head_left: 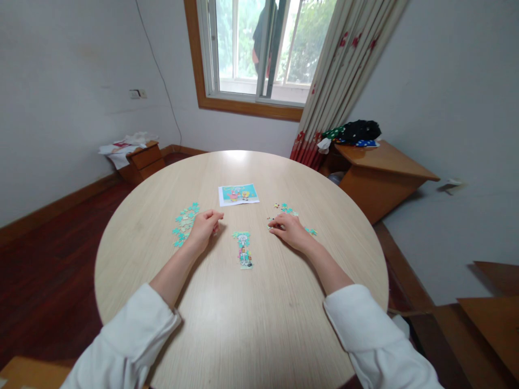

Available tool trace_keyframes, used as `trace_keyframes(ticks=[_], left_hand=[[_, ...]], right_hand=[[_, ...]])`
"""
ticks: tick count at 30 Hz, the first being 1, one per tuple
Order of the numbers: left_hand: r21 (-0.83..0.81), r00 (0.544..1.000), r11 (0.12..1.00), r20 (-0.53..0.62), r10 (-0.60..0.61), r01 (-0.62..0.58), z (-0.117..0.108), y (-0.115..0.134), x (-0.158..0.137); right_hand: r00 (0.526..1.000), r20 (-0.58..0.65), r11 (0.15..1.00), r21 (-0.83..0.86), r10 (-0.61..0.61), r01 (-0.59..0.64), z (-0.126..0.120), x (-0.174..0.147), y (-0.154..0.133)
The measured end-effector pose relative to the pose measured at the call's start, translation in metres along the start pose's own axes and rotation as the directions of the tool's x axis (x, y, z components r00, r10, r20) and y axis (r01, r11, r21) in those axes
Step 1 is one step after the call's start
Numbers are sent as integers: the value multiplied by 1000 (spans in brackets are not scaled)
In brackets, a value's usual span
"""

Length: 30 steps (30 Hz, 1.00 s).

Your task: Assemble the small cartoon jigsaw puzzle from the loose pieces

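A partly joined jigsaw puzzle (244,249), a narrow upright strip with a cartoon figure, lies flat between my hands. My left hand (205,227) is curled closed beside a heap of loose green and pale jigsaw pieces (186,219); whatever its fingers may hold is hidden. Across the strip, my right hand (287,229) rests low over the table, with thumb and fingertips pinched at a small jigsaw piece (270,227). Several more loose pieces (285,207) lie around that hand. Farther back is a printed picture (239,194) of cartoon characters on white paper.
The round wooden table (251,329) carries everything. Behind it are a window (259,48) and a flowered curtain (324,81). A small drawer cabinet (146,160) stands back left; a wooden desk (377,173) with cloth on top stands at the right. Someone's dark-clothed figure shows through the window.
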<state>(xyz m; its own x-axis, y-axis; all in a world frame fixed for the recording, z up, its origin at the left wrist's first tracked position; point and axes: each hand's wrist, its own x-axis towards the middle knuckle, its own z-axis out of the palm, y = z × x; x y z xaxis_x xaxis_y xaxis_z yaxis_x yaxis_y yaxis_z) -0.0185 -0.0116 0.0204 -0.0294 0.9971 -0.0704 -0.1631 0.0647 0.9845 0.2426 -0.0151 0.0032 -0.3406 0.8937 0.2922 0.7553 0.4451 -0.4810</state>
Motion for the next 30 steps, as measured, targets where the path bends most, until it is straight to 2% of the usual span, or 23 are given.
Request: trace_keyframes(ticks=[12, 18, 24, 30], left_hand=[[-4, 1000, 1000, 3, 2, -2, 0, 0, 0], [6, 1000, 1000, 2, 5, -5, -1, 0, 0], [5, 1000, 1000, 2, 10, -10, -1, 1, -1], [3, 1000, 1000, 3, 5, -5, -1, 1, -1]], right_hand=[[995, 97, 999, 51, 11, -16, -5, -2, -7], [996, 83, 994, 104, 33, -41, -6, -3, -9], [991, 135, 997, 76, 1, -11, -8, -6, -11], [991, 128, 990, 131, 33, -50, -5, -6, -6]])
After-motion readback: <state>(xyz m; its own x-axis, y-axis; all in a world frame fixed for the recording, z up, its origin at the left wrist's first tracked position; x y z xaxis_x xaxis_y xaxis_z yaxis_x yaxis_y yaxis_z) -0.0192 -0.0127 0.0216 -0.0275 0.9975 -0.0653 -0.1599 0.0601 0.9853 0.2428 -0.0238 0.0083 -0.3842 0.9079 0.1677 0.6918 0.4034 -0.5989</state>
